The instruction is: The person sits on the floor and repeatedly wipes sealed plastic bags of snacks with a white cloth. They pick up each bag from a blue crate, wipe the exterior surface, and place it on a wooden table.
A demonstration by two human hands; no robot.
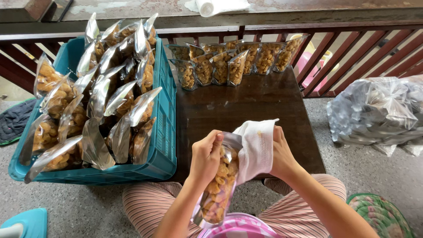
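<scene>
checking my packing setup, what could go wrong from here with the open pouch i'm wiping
The clear plastic pouch of golden snacks is open at the top and tilted in the left hand; pieces might spill. The white cloth in the right hand could push crumbs inside. The upright filled pouches by the table edge may topple.

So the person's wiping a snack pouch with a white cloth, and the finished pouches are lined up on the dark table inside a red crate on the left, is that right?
Not quite. The crate on the left is teal, not red, as the head view shows. The rest holds: the left hand grips a snack pouch while the right hand holds a white cloth against it.
</scene>
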